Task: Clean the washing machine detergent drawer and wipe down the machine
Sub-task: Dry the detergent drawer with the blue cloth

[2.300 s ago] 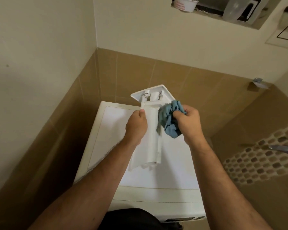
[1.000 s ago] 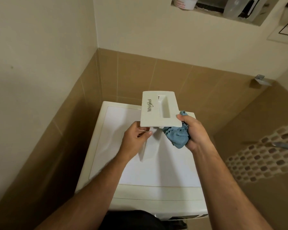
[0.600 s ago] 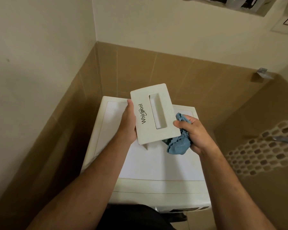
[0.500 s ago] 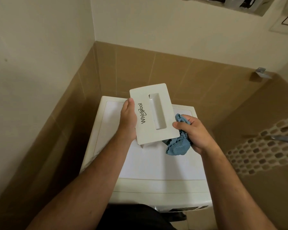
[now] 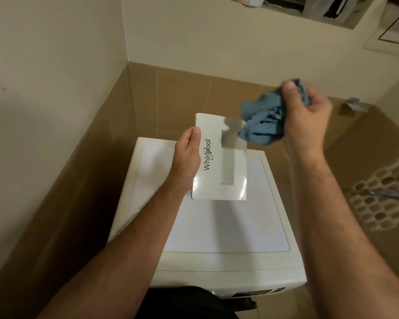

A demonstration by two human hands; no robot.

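The white detergent drawer (image 5: pixel 219 180) is held above the washing machine (image 5: pixel 228 229), its front panel with the brand lettering and recessed handle facing me. My left hand (image 5: pixel 188 155) grips the panel's left edge, thumb on the face. My right hand (image 5: pixel 306 113) is raised to the upper right of the drawer, blurred by motion, shut on a crumpled blue cloth (image 5: pixel 263 120) whose lower edge overlaps the panel's top right corner. The drawer's compartments are hidden behind the panel.
The machine stands in a corner between a wall on the left and a brown tiled back wall. A recessed shelf (image 5: pixel 309 10) with containers sits high on the back wall. A mosaic tiled wall with a metal fitting (image 5: pixel 385 193) is on the right.
My right hand has lifted the blue cloth up and to the right, from below the drawer's right edge to above its top corner. The drawer panel has straightened in my left hand.
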